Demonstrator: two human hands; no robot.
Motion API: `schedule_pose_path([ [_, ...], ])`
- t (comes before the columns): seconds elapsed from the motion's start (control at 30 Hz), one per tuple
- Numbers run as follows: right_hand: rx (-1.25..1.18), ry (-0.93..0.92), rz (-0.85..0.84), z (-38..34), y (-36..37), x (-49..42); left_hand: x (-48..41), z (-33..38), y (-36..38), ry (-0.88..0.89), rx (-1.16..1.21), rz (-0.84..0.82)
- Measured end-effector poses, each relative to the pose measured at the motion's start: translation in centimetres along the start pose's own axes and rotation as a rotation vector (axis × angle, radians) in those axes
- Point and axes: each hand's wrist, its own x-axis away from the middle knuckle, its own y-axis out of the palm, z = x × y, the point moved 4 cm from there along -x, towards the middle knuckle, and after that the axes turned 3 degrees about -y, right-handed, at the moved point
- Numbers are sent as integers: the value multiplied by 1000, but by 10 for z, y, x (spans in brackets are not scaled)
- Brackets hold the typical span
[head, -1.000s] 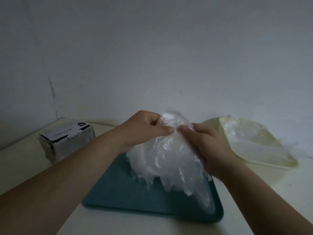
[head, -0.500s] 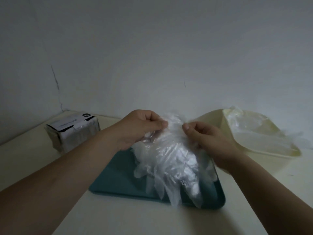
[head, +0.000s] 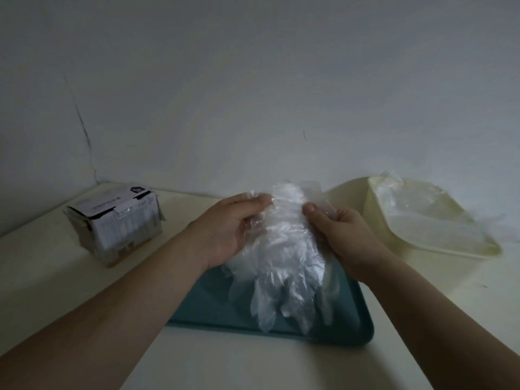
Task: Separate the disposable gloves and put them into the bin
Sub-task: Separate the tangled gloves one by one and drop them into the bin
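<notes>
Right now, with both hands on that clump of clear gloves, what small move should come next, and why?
Probably draw the right hand rightward to peel off the thin layer it pinches, while the left hand holds the glove bundle at its top. The bundle hangs clumped above the tray, and the bin sits just to the right.

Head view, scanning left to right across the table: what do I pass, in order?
cardboard box → left hand → glove bundle held between both hands → right hand → cream bin. The teal tray is left out because it spans beneath the hands and bundle.
</notes>
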Motion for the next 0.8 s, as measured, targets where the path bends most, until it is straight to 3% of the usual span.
schedule_pose_path([
  [0.13,126,55,224,10,-16,-8,-2,16,-17,60,-102,82],
  [0.23,256,49,272,12,-26,-15,6,40,-25,145,-131,93],
  [0.43,164,32,281,-6,-22,-20,35,74,-7,249,-328,-47],
  [0.6,148,-5,167,-29,-7,-9,20,64,-1,263,-523,22],
  [0.8,272,-25,224,-46,-25,-9,-6,47,-8,241,-655,134],
])
